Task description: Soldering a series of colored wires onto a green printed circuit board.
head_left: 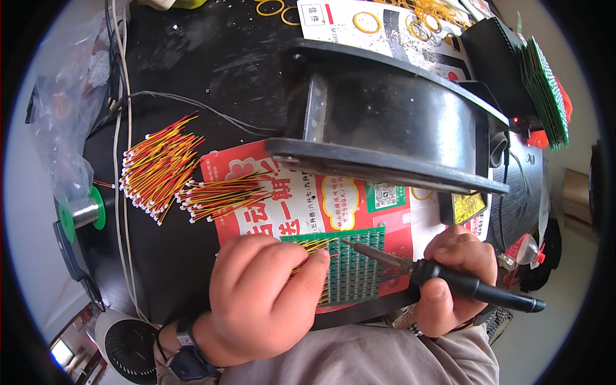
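Observation:
My right hand grips a black-handled soldering iron. Its metal tip points left and meets, or hovers just over, the upper part of a green circuit board; contact is hard to tell. Rows of small pads cover the board. Over its left side my left hand is closed in a pinch, with the red end of a thin wire showing at the thumb tip. Yellow and dark wires run along the board's left part, partly hidden under that hand.
A black-framed fan stands behind the board. To the left lie a large pile of red and yellow connector wires and a smaller bundle. A solder spool sits at far left. Green boards stand stacked at back right.

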`<state>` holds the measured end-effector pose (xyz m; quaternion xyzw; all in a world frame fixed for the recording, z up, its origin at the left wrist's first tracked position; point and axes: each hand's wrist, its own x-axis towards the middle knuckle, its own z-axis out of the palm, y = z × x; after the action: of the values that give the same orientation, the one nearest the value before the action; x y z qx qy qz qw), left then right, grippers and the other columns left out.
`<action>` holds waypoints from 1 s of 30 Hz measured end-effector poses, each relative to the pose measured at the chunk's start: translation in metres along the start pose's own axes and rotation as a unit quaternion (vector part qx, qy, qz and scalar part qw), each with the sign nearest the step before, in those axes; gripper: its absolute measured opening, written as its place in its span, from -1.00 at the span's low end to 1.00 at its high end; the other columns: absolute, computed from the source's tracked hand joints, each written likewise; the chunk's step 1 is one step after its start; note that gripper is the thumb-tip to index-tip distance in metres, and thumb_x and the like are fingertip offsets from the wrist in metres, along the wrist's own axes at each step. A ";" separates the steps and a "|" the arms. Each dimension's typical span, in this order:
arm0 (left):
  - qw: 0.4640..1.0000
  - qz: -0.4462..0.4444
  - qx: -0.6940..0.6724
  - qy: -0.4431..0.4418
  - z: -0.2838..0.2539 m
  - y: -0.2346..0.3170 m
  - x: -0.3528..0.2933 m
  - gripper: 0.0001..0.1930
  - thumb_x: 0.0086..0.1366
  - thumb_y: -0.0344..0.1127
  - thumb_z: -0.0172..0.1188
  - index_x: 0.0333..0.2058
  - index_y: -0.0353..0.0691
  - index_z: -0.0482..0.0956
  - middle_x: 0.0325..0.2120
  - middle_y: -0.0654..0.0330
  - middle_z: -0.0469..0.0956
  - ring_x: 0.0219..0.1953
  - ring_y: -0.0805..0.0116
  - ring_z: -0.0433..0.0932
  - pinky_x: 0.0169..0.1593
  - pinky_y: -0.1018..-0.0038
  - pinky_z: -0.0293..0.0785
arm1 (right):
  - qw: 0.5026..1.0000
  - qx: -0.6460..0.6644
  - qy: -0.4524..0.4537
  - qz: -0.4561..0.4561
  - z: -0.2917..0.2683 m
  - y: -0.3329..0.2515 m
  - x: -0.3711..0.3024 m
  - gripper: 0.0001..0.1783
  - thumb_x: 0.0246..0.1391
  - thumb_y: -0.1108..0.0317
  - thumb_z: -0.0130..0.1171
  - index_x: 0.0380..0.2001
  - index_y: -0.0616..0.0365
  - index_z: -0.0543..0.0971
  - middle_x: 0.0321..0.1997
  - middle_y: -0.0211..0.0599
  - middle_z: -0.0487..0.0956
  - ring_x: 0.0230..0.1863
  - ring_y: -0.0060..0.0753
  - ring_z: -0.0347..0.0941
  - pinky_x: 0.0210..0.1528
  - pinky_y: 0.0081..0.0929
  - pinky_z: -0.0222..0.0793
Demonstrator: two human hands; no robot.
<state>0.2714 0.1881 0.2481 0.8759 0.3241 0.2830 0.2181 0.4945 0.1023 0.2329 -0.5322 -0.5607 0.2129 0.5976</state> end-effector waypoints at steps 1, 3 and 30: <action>1.000 0.006 0.002 -0.011 0.003 0.002 -0.003 -0.78 -0.07 -0.66 0.40 -0.36 -0.37 0.70 -0.46 0.13 0.54 -0.48 0.15 0.50 -0.41 0.31 0.46 | 1.000 -0.001 0.000 0.000 0.000 0.001 0.000 -0.64 -0.14 0.41 0.44 -0.32 0.40 0.53 -0.62 -0.22 0.50 -0.70 -0.40 0.35 -0.63 -0.46 0.24; 1.000 0.010 0.004 -0.023 0.006 0.003 -0.005 -0.77 -0.07 -0.67 0.40 -0.36 -0.38 0.70 -0.47 0.14 0.53 -0.48 0.14 0.50 -0.42 0.32 0.45 | 1.000 -0.002 -0.013 -0.003 -0.001 0.001 0.001 -0.66 -0.17 0.44 0.43 -0.35 0.41 0.53 -0.61 -0.21 0.50 -0.70 -0.40 0.35 -0.65 -0.45 0.21; 1.000 0.007 0.003 -0.015 0.012 -0.001 -0.008 -0.75 -0.03 -0.66 0.41 -0.29 -0.41 0.72 -0.46 0.14 0.52 -0.50 0.18 0.51 -0.45 0.34 0.46 | 0.999 -0.021 -0.035 -0.003 0.001 0.000 0.005 -0.68 -0.21 0.45 0.42 -0.39 0.42 0.55 -0.62 -0.17 0.51 -0.71 -0.36 0.35 -0.63 -0.45 0.27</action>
<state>0.2733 0.1808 0.2362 0.8831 0.3151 0.2703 0.2187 0.4951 0.1066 0.2351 -0.5348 -0.5872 0.2181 0.5671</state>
